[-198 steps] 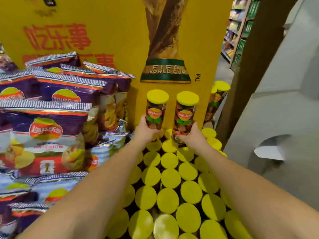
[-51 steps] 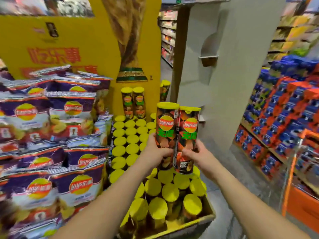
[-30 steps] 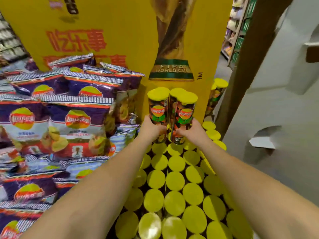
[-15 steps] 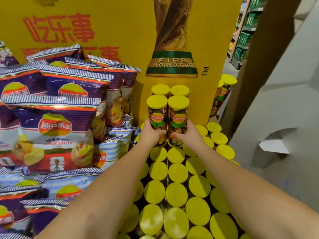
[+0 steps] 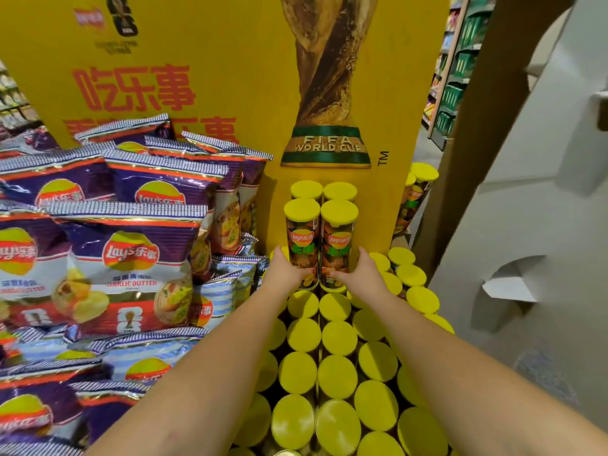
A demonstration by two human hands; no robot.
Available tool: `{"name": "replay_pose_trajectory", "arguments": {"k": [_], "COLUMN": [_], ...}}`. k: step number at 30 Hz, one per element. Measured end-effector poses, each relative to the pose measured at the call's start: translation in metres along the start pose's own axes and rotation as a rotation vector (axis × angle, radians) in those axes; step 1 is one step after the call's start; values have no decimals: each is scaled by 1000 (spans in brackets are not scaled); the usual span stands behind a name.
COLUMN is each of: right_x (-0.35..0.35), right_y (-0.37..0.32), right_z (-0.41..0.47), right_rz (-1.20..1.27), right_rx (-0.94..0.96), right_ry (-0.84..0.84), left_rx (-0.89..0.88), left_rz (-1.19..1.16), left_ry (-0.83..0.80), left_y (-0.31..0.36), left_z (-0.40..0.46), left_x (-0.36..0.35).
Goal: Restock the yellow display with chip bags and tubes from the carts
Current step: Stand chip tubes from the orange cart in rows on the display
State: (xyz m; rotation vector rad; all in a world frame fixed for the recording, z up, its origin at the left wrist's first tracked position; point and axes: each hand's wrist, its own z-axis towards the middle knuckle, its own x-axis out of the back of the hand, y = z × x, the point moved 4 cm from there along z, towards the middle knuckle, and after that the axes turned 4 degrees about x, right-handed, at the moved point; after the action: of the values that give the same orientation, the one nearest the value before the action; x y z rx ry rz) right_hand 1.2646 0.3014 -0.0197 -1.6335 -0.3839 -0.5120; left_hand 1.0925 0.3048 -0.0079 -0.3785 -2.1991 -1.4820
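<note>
Nearest the camera, both bare forearms extend forward over a packed field of yellow tube lids (image 5: 337, 376), the tops of upright chip tubes filling the lower tier of the yellow display (image 5: 230, 77).

At the end of the forearms, the left hand (image 5: 286, 273) wraps the lower body of the left Lay's chip tube (image 5: 302, 241), thumb side curled against its near face. The right hand (image 5: 360, 274) grips the lower body of the right Lay's chip tube (image 5: 339, 243) in the same manner. Both tubes stand upright, touching side by side between the hands, their bases at or just above the lid layer; contact with the lids cannot be confirmed. Each tube carries a yellow lid and a red Lay's logo above a green band.

Directly behind the held pair, two further tubes (image 5: 322, 190) stand upright on the same upper level, against the display's back panel, with only their lids and upper rims visible.

Left of the left hand, purple Lay's garlic butter chip bags (image 5: 128, 258) are stacked in overlapping rows, with blue-and-white bags (image 5: 227, 291) beneath them just beside the left wrist.

Beyond the grip, the back panel shows a printed FIFA World Cup trophy (image 5: 325, 93) and red Chinese characters. Right of the right hand, past the panel edge, more tubes (image 5: 416, 192) stand beside a brown and grey cardboard structure (image 5: 526, 192). Store shelving (image 5: 457, 77) lies farthest back.
</note>
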Motion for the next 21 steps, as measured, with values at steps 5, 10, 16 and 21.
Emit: {"name": "replay_pose_trajectory", "arguments": {"k": [5,10,16,21], "right_x": [20,40,68,97], "right_y": [-18,-21,17,73], "right_z": [-60,-163,-311,-433], "right_rz": [-31,80,261,413], "right_rx": [-12,-52,-127,-211], "right_ry": [2,36,161,295], "left_rx": [20,-57,-154,-213], "left_rz": [25,22,-52,-111], "left_ry": [29,-59,-214,-381], "left_y": [0,-7,-36,-62], "left_z": [-57,-162,-296,-391], "left_x": [20,30,8,-41]}}
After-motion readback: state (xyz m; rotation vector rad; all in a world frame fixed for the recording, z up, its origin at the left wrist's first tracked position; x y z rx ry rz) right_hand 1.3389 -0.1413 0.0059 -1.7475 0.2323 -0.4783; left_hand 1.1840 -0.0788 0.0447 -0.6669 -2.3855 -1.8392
